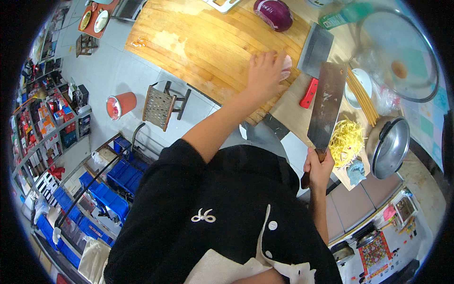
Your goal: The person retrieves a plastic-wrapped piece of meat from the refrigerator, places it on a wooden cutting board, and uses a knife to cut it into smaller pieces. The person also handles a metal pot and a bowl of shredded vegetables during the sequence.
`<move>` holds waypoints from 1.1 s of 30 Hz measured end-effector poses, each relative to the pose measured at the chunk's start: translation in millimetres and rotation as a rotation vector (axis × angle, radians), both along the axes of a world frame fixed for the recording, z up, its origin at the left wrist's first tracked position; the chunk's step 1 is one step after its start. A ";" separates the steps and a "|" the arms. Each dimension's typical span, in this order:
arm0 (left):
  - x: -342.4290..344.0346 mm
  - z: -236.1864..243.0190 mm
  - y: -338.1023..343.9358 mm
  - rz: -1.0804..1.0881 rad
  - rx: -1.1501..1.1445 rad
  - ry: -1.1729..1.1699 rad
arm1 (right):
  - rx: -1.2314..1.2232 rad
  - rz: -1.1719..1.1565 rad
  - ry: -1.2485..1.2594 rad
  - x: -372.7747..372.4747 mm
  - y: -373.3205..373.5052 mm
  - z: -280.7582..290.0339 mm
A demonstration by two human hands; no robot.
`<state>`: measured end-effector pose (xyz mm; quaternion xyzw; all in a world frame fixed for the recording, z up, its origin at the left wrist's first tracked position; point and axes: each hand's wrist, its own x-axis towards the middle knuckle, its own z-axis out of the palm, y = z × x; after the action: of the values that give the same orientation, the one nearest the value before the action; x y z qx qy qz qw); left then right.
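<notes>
My right hand (319,163) is closed round the wooden handle of a cleaver (327,104), whose broad blade points away from me over the side table. Over the wooden cutting board (198,47), near its right edge, my left hand (266,75) curls its fingers. A pinkish-white piece (286,67), perhaps meat, shows between its thumb and forefinger; the hand covers the rest. Beyond that hand lies a red cabbage (274,14). A second wide grey blade (316,49) rests at the board's right edge, with a red handle-like piece (309,93) close to it.
Yellow shreds (347,142) are heaped beside the cleaver, with a blue cloth (355,173) below. Chopsticks (362,97), a white bowl (358,85), a glass lid (399,54), a lidded pot (390,146) and a green bottle (345,16) crowd the right. A stool (158,108) and red bucket (122,105) stand left.
</notes>
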<state>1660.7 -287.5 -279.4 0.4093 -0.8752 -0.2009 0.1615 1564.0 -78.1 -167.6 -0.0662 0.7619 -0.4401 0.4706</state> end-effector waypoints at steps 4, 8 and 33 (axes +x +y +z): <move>-21.0 -14.8 -0.6 0.054 0.039 -0.117 | -0.007 -0.040 -0.051 6.0 11.9 -9.7; -0.2 -20.5 -9.2 -0.019 0.030 -0.048 | -0.045 0.006 -0.076 6.8 10.0 -12.7; 74.7 -45.0 7.3 0.587 0.105 0.294 | 0.092 0.719 0.174 13.9 -88.7 -41.5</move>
<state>1735.3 -280.2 -324.4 0.6186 -0.6755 -0.2477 0.3158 1577.9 -166.7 -209.1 -0.3455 0.7460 -0.2049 0.5312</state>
